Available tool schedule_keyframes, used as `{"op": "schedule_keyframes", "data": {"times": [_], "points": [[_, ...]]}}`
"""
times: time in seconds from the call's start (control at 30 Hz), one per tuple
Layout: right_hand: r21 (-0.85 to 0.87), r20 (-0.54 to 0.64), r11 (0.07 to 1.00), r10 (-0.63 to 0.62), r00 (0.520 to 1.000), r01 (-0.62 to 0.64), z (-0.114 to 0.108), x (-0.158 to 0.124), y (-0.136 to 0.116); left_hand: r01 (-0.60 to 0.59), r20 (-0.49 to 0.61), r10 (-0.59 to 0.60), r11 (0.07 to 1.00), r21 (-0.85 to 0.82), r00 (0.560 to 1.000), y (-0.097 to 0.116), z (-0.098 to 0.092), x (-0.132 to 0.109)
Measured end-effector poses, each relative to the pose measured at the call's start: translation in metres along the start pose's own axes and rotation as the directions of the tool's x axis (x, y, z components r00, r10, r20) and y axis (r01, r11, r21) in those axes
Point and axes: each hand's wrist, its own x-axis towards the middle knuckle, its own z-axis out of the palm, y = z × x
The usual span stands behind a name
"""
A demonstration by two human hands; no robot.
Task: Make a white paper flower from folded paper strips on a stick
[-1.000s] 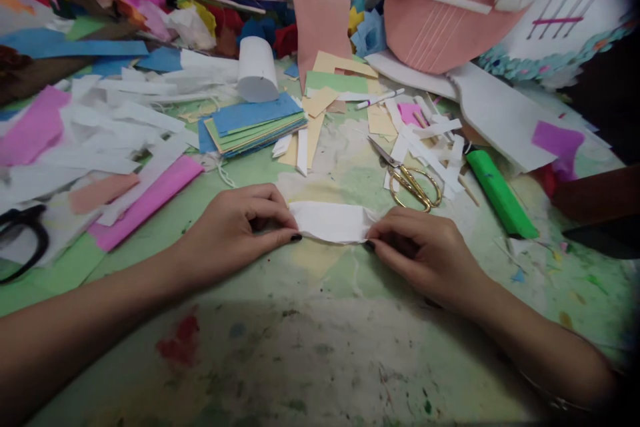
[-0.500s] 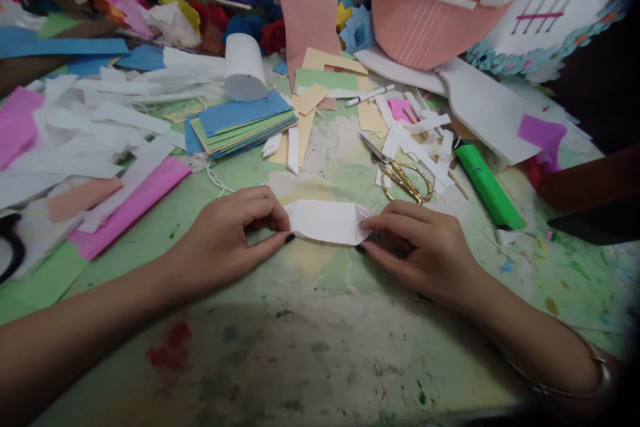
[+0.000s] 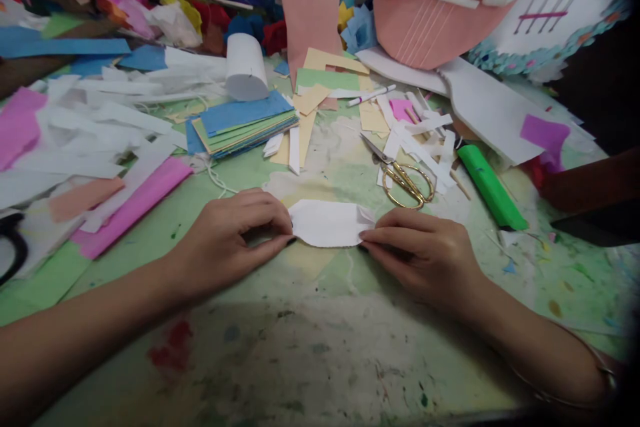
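Observation:
A small white piece of paper (image 3: 327, 223) lies between my hands, low over the paint-stained table (image 3: 320, 347). Its corners look folded or pinched in at both ends. My left hand (image 3: 245, 227) pinches the left end between thumb and fingers. With thumb and forefinger, my right hand (image 3: 425, 247) grips the lower right corner, and a folded flap shows just above those fingertips. Gold-handled scissors (image 3: 407, 183) rest just beyond my right hand. Behind my left hand is a stack of blue, green and yellow paper strips (image 3: 245, 123).
White paper strips (image 3: 95, 120) and a pink roll (image 3: 135, 207) cover the left side. A white paper cylinder (image 3: 246, 67) stands at the back. On the right lie a green roll (image 3: 491, 187) and white scraps (image 3: 420, 140). A pink paper guitar shape (image 3: 440, 20) leans behind.
My right fingers have shifted slightly down along the right end of the paper, leaving its upper right corner flap showing. My left hand keeps its pinch.

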Motion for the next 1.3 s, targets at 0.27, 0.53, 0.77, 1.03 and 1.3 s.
{"op": "schedule_keyframes", "data": {"times": [0.27, 0.53, 0.77, 1.03, 1.3], "points": [[0.089, 0.062, 0.968, 0.229, 0.971, -0.234, 0.001, 0.006, 0.001, 0.074, 0.021, -0.075, 0.997, 0.014, 0.997, 0.000, -0.001, 0.000], [0.123, 0.126, 0.921, 0.354, 0.927, -0.369, 0.001, 0.009, 0.000, 0.151, 0.059, -0.152, 0.988, 0.012, 0.987, 0.003, -0.001, 0.003], [0.100, 0.111, 0.903, 0.407, 0.907, -0.418, 0.004, 0.013, -0.002, 0.160, 0.017, -0.161, 0.986, 0.057, 0.987, 0.008, 0.004, 0.005], [0.069, 0.119, 0.871, 0.477, 0.871, -0.487, 0.007, 0.014, -0.004, 0.189, 0.013, -0.192, 0.976, 0.109, 0.981, 0.011, 0.006, 0.009], [0.053, 0.142, 0.854, 0.506, 0.851, -0.517, 0.007, 0.017, -0.007, 0.210, 0.017, -0.215, 0.966, 0.149, 0.976, 0.015, 0.006, 0.011]]}}
